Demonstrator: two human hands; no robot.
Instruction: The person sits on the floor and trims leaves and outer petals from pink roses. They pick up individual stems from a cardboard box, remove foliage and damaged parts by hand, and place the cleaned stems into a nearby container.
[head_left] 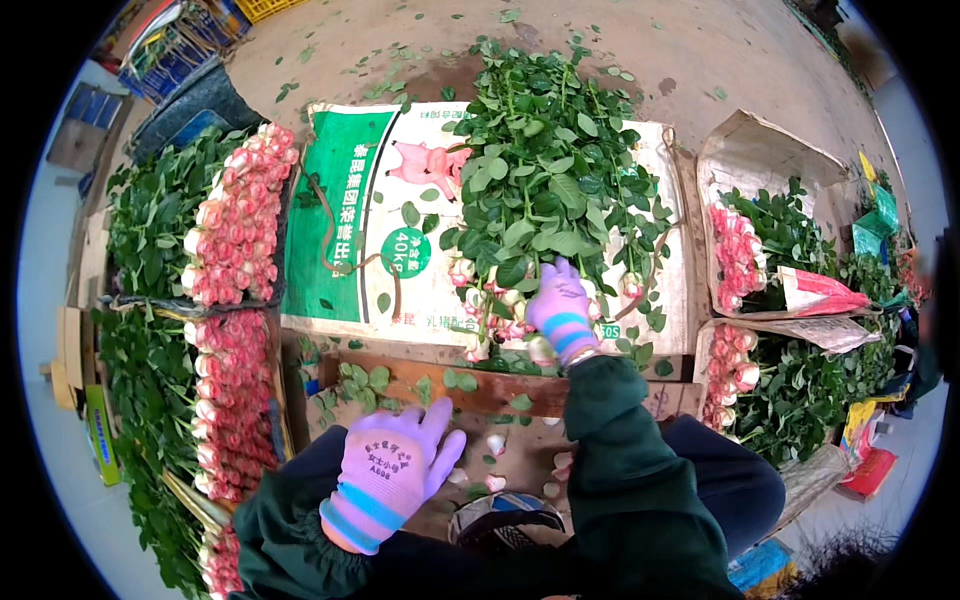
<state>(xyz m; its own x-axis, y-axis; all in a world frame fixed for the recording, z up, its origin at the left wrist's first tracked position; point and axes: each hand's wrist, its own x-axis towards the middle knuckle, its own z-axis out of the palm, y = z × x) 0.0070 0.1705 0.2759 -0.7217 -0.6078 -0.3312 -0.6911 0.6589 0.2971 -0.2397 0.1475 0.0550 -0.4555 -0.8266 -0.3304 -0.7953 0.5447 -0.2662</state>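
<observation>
A heap of pink-and-white roses with leafy stems [540, 170] lies on a white and green printed sack [340, 215], blooms toward me. My right hand [562, 312], in a lilac glove with blue bands, reaches into the heap just above the blooms. Its fingers point away from me among the leaves, and their undersides are hidden, so I cannot tell if they grip a stem. My left hand [395, 465], gloved the same way, hovers in front of a wooden board [500, 388]. It is open, fingers apart, with nothing in it.
Bundled roses [240, 215] are stacked at the left, by a dark bin [195, 100]. More bundles [735, 255] stand at the right, partly wrapped in pale sacking [770, 150]. Loose leaves and petals [496, 445] litter the floor near my shoe [507, 515].
</observation>
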